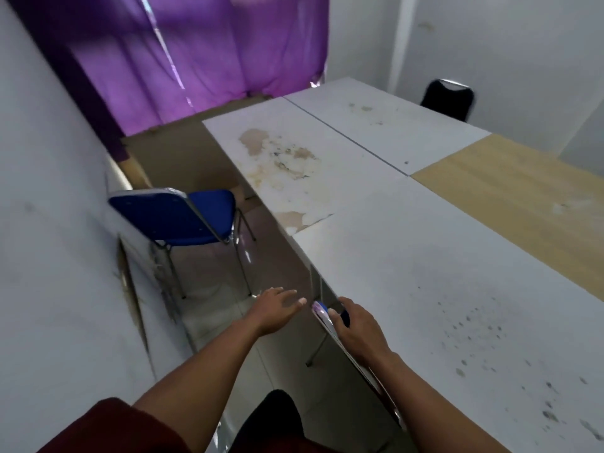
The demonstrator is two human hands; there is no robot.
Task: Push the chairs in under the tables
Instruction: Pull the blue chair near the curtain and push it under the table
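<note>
Head view: right hand (354,328) is closed on the back of a chair (322,312) tucked against the white counter (425,256). Left hand (276,307) hovers open, empty. Another blue chair (183,217) stands apart by the wall.

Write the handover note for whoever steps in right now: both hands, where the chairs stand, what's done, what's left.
Right hand: gripping the top of the near chair's backrest, which sits tight against the white table's edge; this chair looks pushed in.
Left hand: open, palm down, in the air beside that backrest, holding nothing.
Blue chair: stands out in the aisle by the left wall, facing the table, clear of it, not pushed in.
Black chair: at the far side of the tables; only its backrest shows, so its position cannot be judged.
Left to do: let go of the near chair, step forward, push the blue chair under, then check the black one.
</note>
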